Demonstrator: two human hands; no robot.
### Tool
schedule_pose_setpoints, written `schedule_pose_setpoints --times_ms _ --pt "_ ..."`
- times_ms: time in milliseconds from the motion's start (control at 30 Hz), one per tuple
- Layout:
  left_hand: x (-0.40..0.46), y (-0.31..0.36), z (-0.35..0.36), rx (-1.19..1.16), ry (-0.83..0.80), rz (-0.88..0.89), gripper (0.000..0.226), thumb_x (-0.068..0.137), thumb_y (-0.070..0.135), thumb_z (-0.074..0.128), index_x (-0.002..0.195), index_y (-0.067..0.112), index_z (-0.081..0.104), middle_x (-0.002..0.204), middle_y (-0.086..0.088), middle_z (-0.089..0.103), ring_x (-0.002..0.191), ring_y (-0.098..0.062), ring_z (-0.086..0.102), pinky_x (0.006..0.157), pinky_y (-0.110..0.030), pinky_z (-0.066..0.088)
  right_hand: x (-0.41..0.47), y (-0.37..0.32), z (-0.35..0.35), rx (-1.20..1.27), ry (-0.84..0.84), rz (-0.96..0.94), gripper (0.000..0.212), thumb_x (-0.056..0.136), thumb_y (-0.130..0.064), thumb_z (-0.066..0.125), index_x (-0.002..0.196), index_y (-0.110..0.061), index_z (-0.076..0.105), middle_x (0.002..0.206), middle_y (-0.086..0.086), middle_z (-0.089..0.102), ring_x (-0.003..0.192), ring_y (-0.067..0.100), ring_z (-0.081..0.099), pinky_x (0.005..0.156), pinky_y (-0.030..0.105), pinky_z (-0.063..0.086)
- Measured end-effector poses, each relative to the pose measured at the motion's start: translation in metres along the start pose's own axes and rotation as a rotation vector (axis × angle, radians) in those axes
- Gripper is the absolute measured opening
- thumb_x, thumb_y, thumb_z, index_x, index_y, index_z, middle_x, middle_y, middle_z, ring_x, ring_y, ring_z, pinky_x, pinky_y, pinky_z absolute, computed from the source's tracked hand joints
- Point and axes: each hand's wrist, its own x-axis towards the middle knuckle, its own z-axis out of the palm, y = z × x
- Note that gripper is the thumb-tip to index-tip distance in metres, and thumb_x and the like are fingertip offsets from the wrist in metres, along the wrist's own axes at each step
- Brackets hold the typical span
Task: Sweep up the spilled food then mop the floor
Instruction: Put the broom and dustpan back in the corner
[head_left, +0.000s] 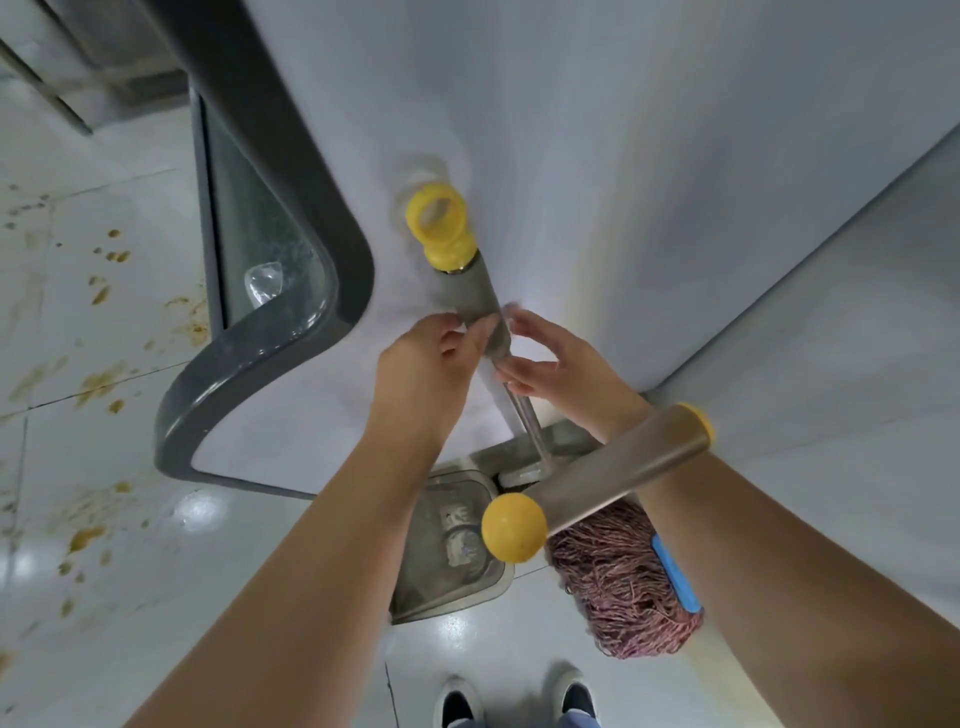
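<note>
Item 1, nearest: a pair of shoes (519, 701) at the bottom edge, standing on pale glossy floor tiles (156, 545).

Item 2: mop (623, 577), reddish-brown string head with a blue clamp, lying on the floor at the foot of the wall. Its grey handle sleeve (623, 467), capped by a yellow ball end (514, 527), leans across the right forearm and is held by neither hand. Judged soft and floppy at the strings, heavier once wet; best taken on the grey sleeve, which looks less slippery than bare metal.

Item 3: dustpan (452, 545), grey, on the floor just left of the mop head, with pale debris inside. Probably light and stiff, apt to spill if tipped.

Item 4: long-handled tool (483, 306), grey sleeve over a shiny metal shaft, yellow hanging ring on top, leaning against the white wall (623, 156). Its lower end is hidden behind the dustpan, so broom or pan handle cannot be told. The left hand (431, 358) pinches the sleeve, fingers curled on it; the right hand (550, 364) lies beside the shaft with fingers straight, touching at most. Likely light and rigid; grip the sleeve.

Item 5: dark grey bin (270, 312), left, with a clear liner.

Item 6, farthest: spilled food (104, 374), yellow-brown smears and bits across the tiles, well apart from the tools, unswept.
</note>
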Motion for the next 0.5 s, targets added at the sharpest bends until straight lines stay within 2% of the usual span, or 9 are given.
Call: schedule_pose_setpoints --times_ms 67,167,267,333,400,500 --pt "0.001 -0.001 0.002 0.018 -0.034 -0.016 0.023 0.089 0.038 0.057 0.091 0.016 0.063 0.073 0.018 0.055 0.072 0.0 0.05 0.058 0.005 0.032 -0.002 0.0 -0.003 0.055 0.026 0.022 0.055 0.089 -0.016 0.062 0.14 -0.021 0.042 0.123 -0.009 0.049 0.091 0.017 0.064 0.095 0.039 0.051" --pt "-0.002 -0.002 0.003 0.006 -0.058 -0.049 0.021 0.088 0.042 0.056 0.093 0.021 0.058 0.068 0.024 0.048 0.065 0.003 0.048 0.059 0.006 0.032 -0.007 0.003 -0.007 0.072 0.03 0.033 0.054 0.089 -0.02 0.062 0.139 -0.021 0.043 0.121 -0.01 0.049 0.098 0.017 0.064 0.093 0.033 0.052" --pt "-0.005 -0.003 -0.002 -0.003 -0.08 -0.101 0.045 0.088 0.046 0.053 0.115 0.01 0.061 0.083 0.007 0.063 0.084 -0.014 0.057 0.063 -0.003 0.037 -0.01 0.004 -0.011 0.088 0.033 0.061 0.049 0.09 -0.02 0.06 0.136 -0.021 0.045 0.12 -0.009 0.051 0.1 0.021 0.065 0.092 0.034 0.052" --pt "-0.005 -0.005 -0.004 -0.007 -0.082 -0.136 0.054 0.089 0.047 0.052 0.126 0.008 0.055 0.103 -0.005 0.068 0.101 -0.024 0.06 0.077 -0.019 0.04 -0.012 0.004 -0.011 0.101 0.041 0.072 0.044 0.091 -0.019 0.059 0.133 -0.021 0.047 0.118 -0.009 0.053 0.1 0.023 0.066 0.093 0.035 0.052" --pt "-0.005 -0.007 -0.005 -0.02 -0.07 -0.167 0.057 0.089 0.046 0.052 0.13 0.006 0.051 0.102 -0.006 0.066 0.106 -0.028 0.059 0.083 -0.027 0.04 -0.013 0.005 -0.011 0.111 0.052 0.069 0.035 0.091 -0.019 0.059 0.124 -0.026 0.051 0.115 -0.009 0.054 0.099 0.02 0.065 0.091 0.033 0.052" --pt "-0.006 -0.007 -0.011 -0.026 -0.068 -0.189 0.061 0.089 0.047 0.053 0.132 0.005 0.049 0.095 0.0 0.06 0.106 -0.028 0.059 0.09 -0.03 0.043 -0.015 0.007 -0.011 0.137 0.067 0.061 0.02 0.091 -0.02 0.059 0.103 -0.034 0.054 0.107 -0.011 0.057 0.094 0.016 0.066 0.083 0.028 0.054"
